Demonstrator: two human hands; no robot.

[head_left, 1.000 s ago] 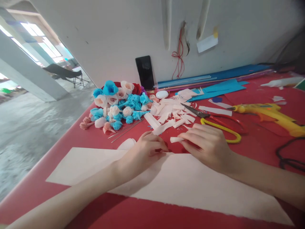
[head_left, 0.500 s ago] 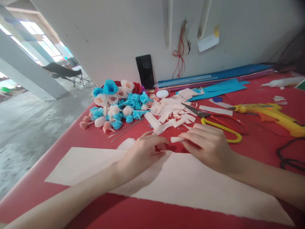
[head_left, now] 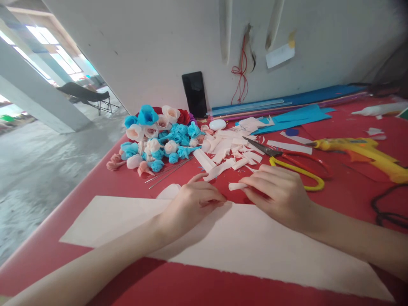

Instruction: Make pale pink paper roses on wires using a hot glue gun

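Between the thumb and fingers of my right hand (head_left: 276, 193) is a small rolled piece of pale crepe paper (head_left: 237, 186), its end pointing left. My left hand (head_left: 194, 204) is closed in a pinch at the upper edge of a long pale crepe paper sheet (head_left: 255, 242). Whether its fingertips grip that edge or a small separate scrap, I cannot tell. Part of the sheet lies beneath both forearms. A rounded pale paper piece (head_left: 168, 191) shows just behind my left hand.
Paper flowers (head_left: 159, 140) in blue, white and pink are heaped at the back left beside thin metal rods (head_left: 168, 172). Behind my hands lie paper scraps (head_left: 223, 148) and scissors (head_left: 274, 154). A yellow glue gun (head_left: 357, 153) is at right. A phone (head_left: 194, 94) leans on the wall.
The thumb and fingers of my left hand have come together and shifted slightly right at the sheet's edge. My right hand stays in place with the rolled paper.
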